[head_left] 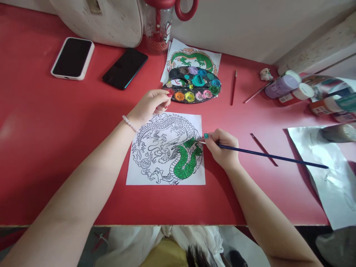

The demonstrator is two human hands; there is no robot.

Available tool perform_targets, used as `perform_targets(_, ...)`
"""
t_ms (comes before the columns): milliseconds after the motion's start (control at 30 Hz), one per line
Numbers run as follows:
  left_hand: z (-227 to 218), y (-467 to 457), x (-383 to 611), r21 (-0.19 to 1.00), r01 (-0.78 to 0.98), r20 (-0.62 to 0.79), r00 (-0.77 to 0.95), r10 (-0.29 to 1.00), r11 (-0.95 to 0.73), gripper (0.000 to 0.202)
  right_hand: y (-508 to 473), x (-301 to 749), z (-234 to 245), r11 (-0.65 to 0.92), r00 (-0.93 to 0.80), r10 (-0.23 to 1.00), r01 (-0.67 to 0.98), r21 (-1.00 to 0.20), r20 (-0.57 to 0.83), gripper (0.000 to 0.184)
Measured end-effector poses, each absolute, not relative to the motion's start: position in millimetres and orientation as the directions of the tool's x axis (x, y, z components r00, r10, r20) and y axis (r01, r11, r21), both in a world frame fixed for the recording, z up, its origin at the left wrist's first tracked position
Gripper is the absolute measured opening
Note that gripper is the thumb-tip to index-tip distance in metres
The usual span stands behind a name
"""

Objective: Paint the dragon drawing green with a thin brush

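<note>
On the red table lies a sheet with a black line drawing of a dragon [155, 148]; part of its body at the right is painted green. My right hand [225, 148] is closed around a paintbrush [267, 152] with a long dark blue handle, its tip at the green part by the sheet's right edge. My left hand [152, 104] is closed in a pinch at the left edge of a dark oval paint palette [178, 89], just above the sheet. The palette holds several colours and partly covers a second dragon picture [191, 55], painted green and orange.
Two phones [72, 58] lie at the left, near a white bag [105, 22] and a red-lidded cup [158, 29]. At right are a red brush [234, 87], another thin brush [264, 149], several paint bottles [282, 84] and a silvery sheet [330, 181].
</note>
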State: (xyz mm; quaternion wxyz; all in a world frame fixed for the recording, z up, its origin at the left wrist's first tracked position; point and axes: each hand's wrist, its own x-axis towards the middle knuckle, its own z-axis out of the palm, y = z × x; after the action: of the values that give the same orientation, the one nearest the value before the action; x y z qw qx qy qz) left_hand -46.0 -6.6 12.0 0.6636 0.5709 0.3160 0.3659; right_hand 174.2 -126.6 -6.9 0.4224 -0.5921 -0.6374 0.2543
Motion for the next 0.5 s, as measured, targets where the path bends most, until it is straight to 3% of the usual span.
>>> perform_targets(500,7.5,-4.9,-47.0,0.982,-0.157,-0.001,0.55,0.835,0.105,0.027,-126.6,173.5,-7.7,0.168,0.069,0.969,0.517,-0.839,0.236,0.031)
